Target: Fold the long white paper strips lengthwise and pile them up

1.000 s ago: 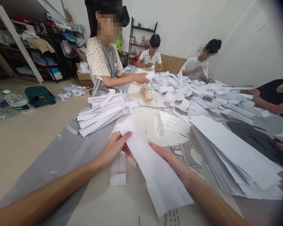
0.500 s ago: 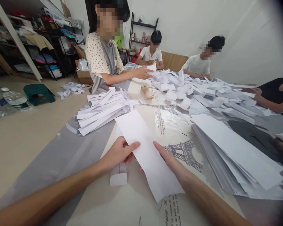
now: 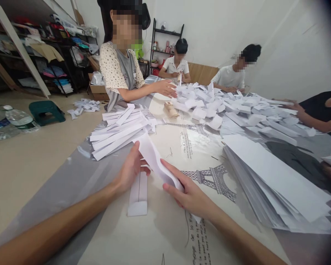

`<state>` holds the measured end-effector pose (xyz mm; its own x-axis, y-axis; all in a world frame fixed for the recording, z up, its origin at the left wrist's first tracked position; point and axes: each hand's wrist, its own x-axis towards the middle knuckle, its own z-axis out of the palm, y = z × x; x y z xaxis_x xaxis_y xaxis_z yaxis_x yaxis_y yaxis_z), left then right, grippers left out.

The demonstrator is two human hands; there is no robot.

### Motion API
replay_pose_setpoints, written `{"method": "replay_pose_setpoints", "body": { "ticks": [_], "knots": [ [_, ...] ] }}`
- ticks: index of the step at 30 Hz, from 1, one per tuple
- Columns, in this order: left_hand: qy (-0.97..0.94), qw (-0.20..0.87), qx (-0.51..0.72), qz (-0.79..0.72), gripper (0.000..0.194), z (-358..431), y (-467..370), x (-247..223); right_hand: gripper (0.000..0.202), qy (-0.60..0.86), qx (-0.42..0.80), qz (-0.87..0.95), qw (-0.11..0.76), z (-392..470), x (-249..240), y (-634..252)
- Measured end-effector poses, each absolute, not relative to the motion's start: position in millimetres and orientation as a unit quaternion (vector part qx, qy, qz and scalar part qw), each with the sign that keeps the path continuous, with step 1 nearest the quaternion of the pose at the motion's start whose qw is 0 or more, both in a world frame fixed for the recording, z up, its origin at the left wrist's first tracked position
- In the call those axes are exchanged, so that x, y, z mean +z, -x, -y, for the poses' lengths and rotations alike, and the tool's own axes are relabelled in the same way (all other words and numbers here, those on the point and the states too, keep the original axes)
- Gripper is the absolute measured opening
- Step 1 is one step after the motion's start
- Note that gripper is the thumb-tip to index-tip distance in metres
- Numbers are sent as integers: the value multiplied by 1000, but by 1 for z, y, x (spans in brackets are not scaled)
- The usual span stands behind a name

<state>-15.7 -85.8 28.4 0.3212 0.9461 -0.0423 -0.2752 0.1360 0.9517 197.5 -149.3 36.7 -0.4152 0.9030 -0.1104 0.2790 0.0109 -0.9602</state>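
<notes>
Between my two hands a white paper sheet (image 3: 154, 157) is bent lengthwise into a curve. My left hand (image 3: 132, 167) grips its far left end, thumb on top. My right hand (image 3: 186, 189) has thumb and fingers closed around the near right part. Beneath, on the table, lies a narrow folded paper strip (image 3: 138, 197) with a centre seam and a turned-up near end. A stack of flat paper sheets (image 3: 276, 180) rests to the right. Beyond my left hand is a pile of folded paper strips (image 3: 121, 130).
A large heap of folded papers (image 3: 223, 103) covers the far table, with a small tan block-like object (image 3: 171, 109) beside it. A co-worker (image 3: 124, 73) stands at the far left; other people sit around the table. A green stool (image 3: 46, 112) and water bottles (image 3: 19, 119) are on the floor.
The sheet has gone from nearly flat to curled lengthwise. My right hand has closed around its edge, and my left hand has slid toward the far end. The co-worker's hand has released a paper.
</notes>
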Motion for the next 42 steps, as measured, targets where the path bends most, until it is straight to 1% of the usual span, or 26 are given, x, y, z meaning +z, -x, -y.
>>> {"method": "replay_pose_setpoints", "body": {
  "ticks": [2, 4, 7, 10, 13, 16, 20, 24, 26, 33, 37, 40, 42],
  "knots": [
    [-495, 619, 465, -395, 62, 87, 14, 32, 65, 448, 494, 679, 307, 152, 35, -195],
    [-521, 575, 457, -435, 57, 90, 12, 36, 65, 446, 460, 707, 300, 157, 35, -192],
    [-532, 554, 444, -461, 51, 94, 9, 38, 66, 456, 442, 719, 283, 163, 37, -189],
    [-520, 584, 441, -441, 41, 92, 12, 35, 64, 478, 495, 666, 287, 160, 40, -193],
    [-490, 616, 451, -422, 34, 85, 18, 29, 48, 495, 570, 599, 267, 150, 43, -202],
    [-448, 627, 475, -424, 34, 80, 21, 27, 39, 490, 599, 578, 259, 144, 45, -208],
    [-440, 617, 485, -435, 33, 81, 20, 29, 40, 472, 633, 560, 252, 145, 47, -205],
    [-473, 610, 459, -440, 35, 85, 18, 31, 39, 503, 574, 585, 275, 147, 47, -201],
    [-469, 604, 465, -446, 38, 85, 17, 31, 37, 505, 553, 600, 281, 147, 45, -200],
    [-421, 563, 533, -471, 42, 77, 19, 27, 35, 503, 552, 602, 282, 145, 41, -201],
    [-418, 550, 539, -481, 44, 73, 21, 23, 32, 502, 564, 590, 286, 145, 39, -202],
    [-443, 523, 531, -497, 44, 69, 24, 21, 29, 514, 507, 622, 303, 146, 33, -202],
    [-477, 492, 514, -517, 43, 64, 28, 20, 39, 523, 442, 660, 309, 148, 28, -202]
  ]
}}
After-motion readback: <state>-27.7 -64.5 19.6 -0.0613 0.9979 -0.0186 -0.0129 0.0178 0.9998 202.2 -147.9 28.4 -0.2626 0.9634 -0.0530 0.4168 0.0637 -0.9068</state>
